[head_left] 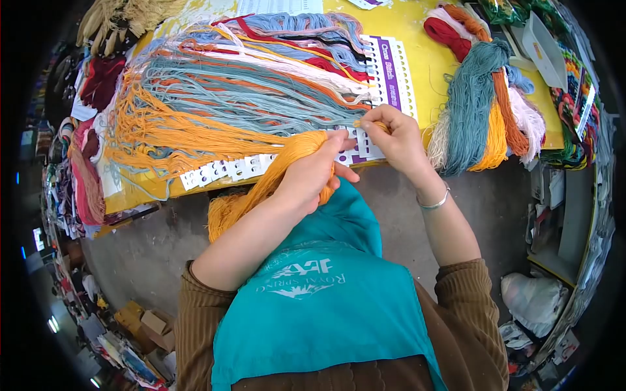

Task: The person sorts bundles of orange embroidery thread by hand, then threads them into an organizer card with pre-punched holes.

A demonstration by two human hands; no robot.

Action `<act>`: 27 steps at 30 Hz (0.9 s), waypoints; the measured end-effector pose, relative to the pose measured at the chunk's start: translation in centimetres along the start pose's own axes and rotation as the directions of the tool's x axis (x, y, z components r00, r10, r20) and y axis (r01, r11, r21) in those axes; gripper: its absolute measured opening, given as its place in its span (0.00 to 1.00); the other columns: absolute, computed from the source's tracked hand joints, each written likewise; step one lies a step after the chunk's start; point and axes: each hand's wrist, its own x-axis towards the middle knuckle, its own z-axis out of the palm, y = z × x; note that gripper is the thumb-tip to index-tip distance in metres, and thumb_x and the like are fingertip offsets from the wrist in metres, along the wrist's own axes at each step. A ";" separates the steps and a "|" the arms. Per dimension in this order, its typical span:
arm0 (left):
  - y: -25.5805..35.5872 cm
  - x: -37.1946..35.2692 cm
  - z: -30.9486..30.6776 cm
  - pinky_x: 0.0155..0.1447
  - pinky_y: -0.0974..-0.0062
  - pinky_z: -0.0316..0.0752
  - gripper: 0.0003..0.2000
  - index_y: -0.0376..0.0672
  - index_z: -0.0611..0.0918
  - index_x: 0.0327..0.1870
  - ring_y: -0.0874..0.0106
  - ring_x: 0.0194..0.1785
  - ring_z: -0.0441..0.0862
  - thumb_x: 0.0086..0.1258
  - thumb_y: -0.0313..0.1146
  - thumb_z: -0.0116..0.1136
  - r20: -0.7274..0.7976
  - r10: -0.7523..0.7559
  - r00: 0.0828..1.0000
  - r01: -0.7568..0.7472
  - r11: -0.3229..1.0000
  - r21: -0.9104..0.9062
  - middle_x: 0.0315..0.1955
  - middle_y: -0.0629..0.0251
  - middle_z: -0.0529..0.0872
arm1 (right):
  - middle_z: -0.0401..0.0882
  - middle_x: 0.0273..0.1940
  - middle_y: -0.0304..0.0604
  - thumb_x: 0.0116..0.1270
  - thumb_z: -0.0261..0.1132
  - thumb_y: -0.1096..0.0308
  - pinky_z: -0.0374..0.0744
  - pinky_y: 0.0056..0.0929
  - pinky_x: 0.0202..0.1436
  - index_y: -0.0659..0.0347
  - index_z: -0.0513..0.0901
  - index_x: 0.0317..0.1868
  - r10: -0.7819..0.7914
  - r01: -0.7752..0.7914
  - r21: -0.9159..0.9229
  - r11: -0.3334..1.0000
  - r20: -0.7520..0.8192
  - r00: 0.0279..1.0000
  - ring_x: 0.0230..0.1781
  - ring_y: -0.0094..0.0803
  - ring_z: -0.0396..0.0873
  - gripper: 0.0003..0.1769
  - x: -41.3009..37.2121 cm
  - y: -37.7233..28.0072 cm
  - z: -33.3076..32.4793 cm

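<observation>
Yellow worktop (424, 72) with grey floor (404, 208) below; long loose threads (254, 91) lay across it in blue, teal, white, red and orange, roughly side by side, probably so each colour could be told apart. Their right ends reached a punched card (389, 72), whose holes seemed meant to separate the colours. More punched cards (228, 169) lay along the near edge, partly under the threads.

Left hand (305, 179): fingers closed around the yellow-orange bundle (303, 146), thumb over the top, forefinger stretched out. Bundle was in front of the person at the near edge, part of it hanging down over the apron (319, 260) side, some strands running left over the worktop. Gathered grip likely held the loose lengths together and took their weight, freeing the other hand for fine work.

Right hand (401, 146): thumb and forefinger together, pinching a small bit of yellow-orange thread beside the card's lower end; exact contact too small to tell. Fingertip pinch suited a single thin strand.

Teal hank (473, 104) lay right of the card, next to a yellow hank (490, 133), bunched by colour, likely set aside so they didn't tangle with the spread threads.
</observation>
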 end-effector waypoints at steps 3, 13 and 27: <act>-0.7 0.1 0.4 0.25 0.84 0.63 0.21 0.39 0.73 0.64 0.76 0.33 0.82 0.78 0.43 0.46 -0.027 0.058 0.998 -0.056 0.997 0.044 0.57 0.59 0.79 | 0.79 0.29 0.34 0.66 0.63 0.74 0.72 0.17 0.32 0.67 0.80 0.39 -0.003 0.002 0.064 0.998 0.024 1.000 0.29 0.15 0.73 0.04 -0.3 0.2 -0.1; -0.7 1.3 0.3 0.21 0.84 0.60 0.15 0.40 0.77 0.57 0.80 0.23 0.74 0.75 0.37 0.51 -0.052 0.088 0.995 -0.082 0.990 0.113 0.40 0.65 0.82 | 0.81 0.30 0.36 0.67 0.63 0.74 0.73 0.18 0.33 0.66 0.80 0.39 -0.018 0.007 0.218 0.976 0.048 0.999 0.30 0.15 0.74 0.04 -0.3 0.1 0.0; -1.2 1.3 0.0 0.20 0.82 0.61 0.17 0.36 0.75 0.55 0.82 0.19 0.71 0.66 0.29 0.58 -0.043 0.133 0.990 -0.124 0.978 0.166 0.26 0.70 0.78 | 0.80 0.26 0.36 0.64 0.64 0.73 0.74 0.20 0.31 0.65 0.81 0.37 -0.067 0.065 0.064 0.996 0.025 0.997 0.27 0.16 0.73 0.04 -1.0 -0.1 0.1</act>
